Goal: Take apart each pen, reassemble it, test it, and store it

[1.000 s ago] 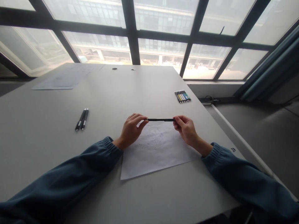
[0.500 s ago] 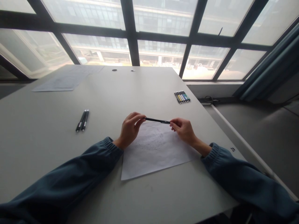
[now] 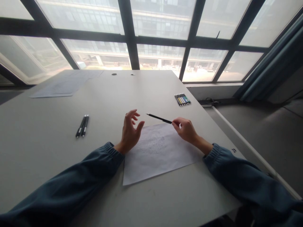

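A black pen point(image 3: 159, 118) is pinched at its right end by my right hand point(image 3: 186, 128), and its tip points left and slightly up. My left hand point(image 3: 130, 130) is apart from the pen, just left of the tip, with its fingers spread and nothing in them. Below both hands lies a white sheet of paper point(image 3: 161, 164) with faint marks on its upper part.
Black pens point(image 3: 82, 126) lie side by side on the white table point(image 3: 106, 104) at the left. A row of several coloured pens point(image 3: 182, 99) sits near the right edge. More paper sheets point(image 3: 56, 86) lie at the far left, before the windows.
My left hand has let go of the pen's left end and opened. The pen, still in my right hand, now tilts up a little more to the left.
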`<state>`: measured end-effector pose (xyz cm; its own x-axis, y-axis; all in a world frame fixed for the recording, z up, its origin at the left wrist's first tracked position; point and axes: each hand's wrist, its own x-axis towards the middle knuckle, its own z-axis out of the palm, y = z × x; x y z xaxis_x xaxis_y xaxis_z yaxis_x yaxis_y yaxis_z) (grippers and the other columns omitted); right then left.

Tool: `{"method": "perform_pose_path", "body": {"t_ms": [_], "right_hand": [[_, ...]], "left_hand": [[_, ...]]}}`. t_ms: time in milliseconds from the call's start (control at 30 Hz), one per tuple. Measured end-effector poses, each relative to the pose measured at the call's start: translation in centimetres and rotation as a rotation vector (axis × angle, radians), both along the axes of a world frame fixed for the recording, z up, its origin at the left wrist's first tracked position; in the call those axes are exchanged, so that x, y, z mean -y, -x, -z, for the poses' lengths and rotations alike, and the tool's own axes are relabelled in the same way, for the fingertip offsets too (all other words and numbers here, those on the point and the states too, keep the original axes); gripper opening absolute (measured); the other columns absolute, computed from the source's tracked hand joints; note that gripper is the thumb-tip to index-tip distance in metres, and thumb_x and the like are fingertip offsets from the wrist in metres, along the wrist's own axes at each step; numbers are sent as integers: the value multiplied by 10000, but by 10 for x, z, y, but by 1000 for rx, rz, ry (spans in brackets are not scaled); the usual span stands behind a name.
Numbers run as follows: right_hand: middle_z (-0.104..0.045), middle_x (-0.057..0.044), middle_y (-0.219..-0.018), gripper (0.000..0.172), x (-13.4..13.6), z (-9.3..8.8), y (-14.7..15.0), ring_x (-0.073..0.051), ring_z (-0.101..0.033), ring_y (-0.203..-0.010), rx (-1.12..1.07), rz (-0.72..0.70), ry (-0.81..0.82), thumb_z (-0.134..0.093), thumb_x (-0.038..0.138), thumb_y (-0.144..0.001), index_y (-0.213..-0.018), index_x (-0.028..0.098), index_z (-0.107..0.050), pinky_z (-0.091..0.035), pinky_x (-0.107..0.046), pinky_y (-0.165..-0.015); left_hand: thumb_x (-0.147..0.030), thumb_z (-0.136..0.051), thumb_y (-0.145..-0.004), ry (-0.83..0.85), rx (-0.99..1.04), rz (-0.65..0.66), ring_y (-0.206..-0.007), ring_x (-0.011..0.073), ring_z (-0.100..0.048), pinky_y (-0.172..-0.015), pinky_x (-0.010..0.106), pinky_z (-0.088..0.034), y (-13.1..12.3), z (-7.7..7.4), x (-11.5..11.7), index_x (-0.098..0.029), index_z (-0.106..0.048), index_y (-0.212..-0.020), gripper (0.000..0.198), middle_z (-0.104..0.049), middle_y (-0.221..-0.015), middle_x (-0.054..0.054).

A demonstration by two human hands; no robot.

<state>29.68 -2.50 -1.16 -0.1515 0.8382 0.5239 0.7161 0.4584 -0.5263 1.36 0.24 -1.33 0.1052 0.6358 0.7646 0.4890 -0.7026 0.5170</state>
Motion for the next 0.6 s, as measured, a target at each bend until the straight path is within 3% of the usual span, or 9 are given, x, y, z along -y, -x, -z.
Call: {"method": "perform_pose_path", "body": {"t_ms": [233, 600], "right_hand": [[-743, -55, -804, 185, -55, 3, -36, -210, -679, -775, 131, 499, 140, -597, 322, -900, -843, 198, -722, -466, -300, -752], [-752, -103, -931, 177, -92, 10, -36, -258, -696, -935, 262, 657, 337, -609, 329, -881, -863, 214, -742, -501, -349, -855]], "left_hand": [[-407, -477, -1010, 50, -47, 36, -888, 182, -542, -759, 333, -477, -2, 3, 2, -218, -355, -1432, 478, -598, -1123, 91], [-477, -371, -1039, 96, -77, 70, -914, 193, -538, -837, 364, -469, -1, 0, 7, -196, -398, -1408, 465, -627, -1085, 94]]}}
